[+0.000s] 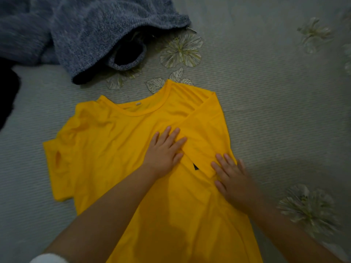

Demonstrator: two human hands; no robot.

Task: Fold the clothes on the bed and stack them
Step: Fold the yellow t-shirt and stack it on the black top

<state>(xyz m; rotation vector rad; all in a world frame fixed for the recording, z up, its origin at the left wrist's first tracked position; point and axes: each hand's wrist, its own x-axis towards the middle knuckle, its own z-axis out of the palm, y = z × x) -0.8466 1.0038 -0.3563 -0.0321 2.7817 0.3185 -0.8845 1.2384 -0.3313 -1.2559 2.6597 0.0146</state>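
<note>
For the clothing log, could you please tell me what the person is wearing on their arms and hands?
Both forearms are bare, and the left hand and right hand wear no gloves, rings or watch that I can see. A bit of white fabric, perhaps a pushed-up sleeve, shows at the bottom edge by the left arm.

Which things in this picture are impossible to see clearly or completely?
Head view only:
- Yellow T-shirt: hem cut off by the bottom edge.
- Black print: mostly hidden under the folded-over sleeve.
- Blue knit garment: cut off by the top and left edges.
- Black item: cut off by the left edge, too dark to identify.
</note>
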